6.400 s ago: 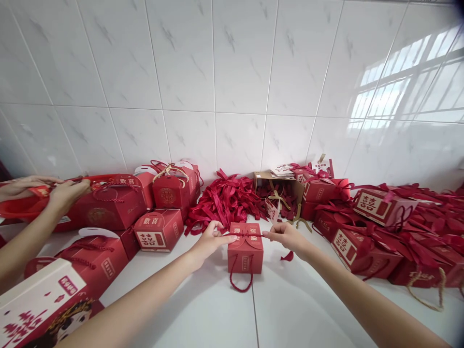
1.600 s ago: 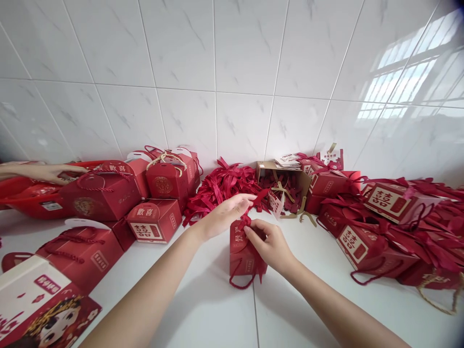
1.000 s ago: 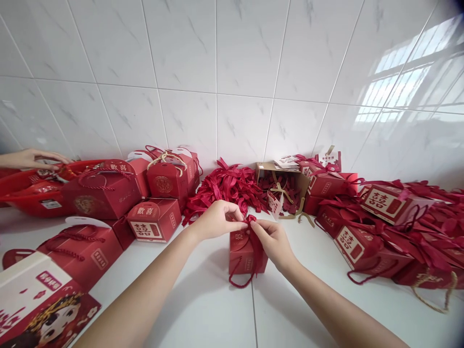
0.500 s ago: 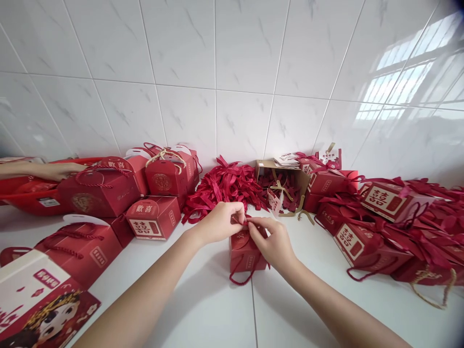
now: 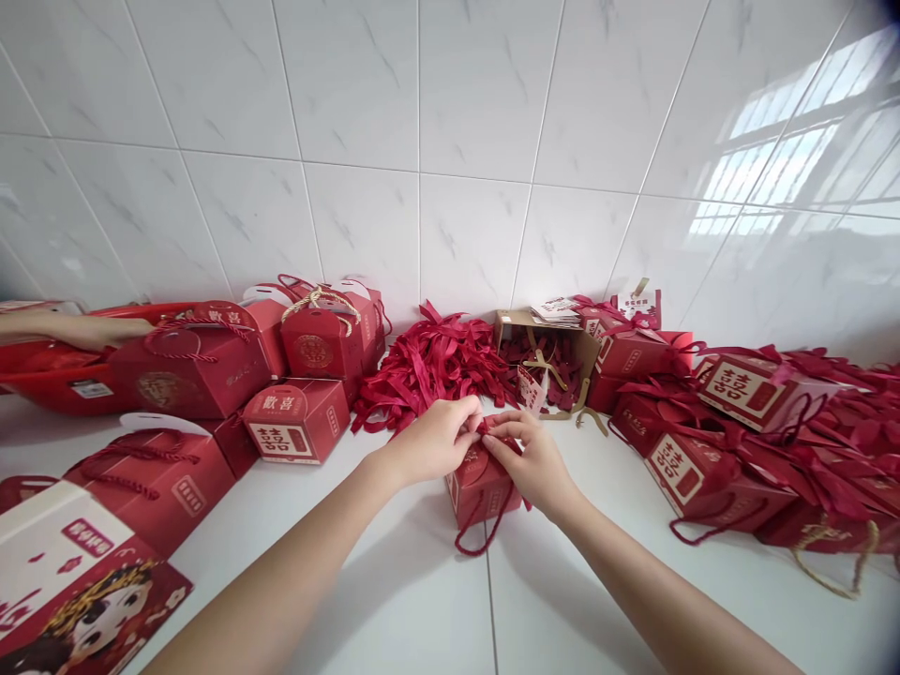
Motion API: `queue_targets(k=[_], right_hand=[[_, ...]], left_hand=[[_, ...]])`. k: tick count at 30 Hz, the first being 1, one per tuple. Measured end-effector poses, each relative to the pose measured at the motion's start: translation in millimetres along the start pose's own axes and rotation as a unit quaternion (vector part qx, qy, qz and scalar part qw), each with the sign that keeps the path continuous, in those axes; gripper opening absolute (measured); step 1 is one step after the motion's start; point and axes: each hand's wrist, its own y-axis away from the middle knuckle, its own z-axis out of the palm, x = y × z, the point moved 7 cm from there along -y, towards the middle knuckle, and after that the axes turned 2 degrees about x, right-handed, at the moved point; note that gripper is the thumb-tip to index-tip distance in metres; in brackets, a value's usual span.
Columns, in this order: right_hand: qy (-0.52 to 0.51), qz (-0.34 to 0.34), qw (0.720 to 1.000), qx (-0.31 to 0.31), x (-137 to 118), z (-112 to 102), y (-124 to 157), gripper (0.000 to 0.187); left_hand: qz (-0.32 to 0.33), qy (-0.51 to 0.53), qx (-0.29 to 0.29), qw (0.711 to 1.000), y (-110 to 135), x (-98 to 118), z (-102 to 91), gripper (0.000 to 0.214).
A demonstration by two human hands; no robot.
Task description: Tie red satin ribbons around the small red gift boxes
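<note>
A small red gift box (image 5: 476,489) with a red cord handle stands on the white tiled surface (image 5: 408,600) in front of me. My left hand (image 5: 434,441) and my right hand (image 5: 529,457) meet above its top. Both pinch the red ribbon (image 5: 484,429) that is being tied there. The fingers of each hand are closed on the ribbon's ends. The box leans slightly to the left under my hands.
A heap of loose red ribbons (image 5: 432,364) lies against the wall behind the box. An open cardboard box (image 5: 507,327) lies beside it. Several red gift boxes (image 5: 299,420) stand left, and ribboned ones (image 5: 685,469) crowd the right. Another person's arm (image 5: 67,330) reaches in at far left.
The ribbon was stretched flat across the box, then looped and knotted. My hands have drawn together on top, and the box has tipped a little.
</note>
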Motion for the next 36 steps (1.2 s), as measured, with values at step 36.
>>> queue_targets(k=[36], right_hand=[[0.043,-0.014,0.988,-0.146,10,-7,-9,0.051]], left_hand=[[-0.091,0.168,-0.053,0.98,-3,-36,1.5,0.009]])
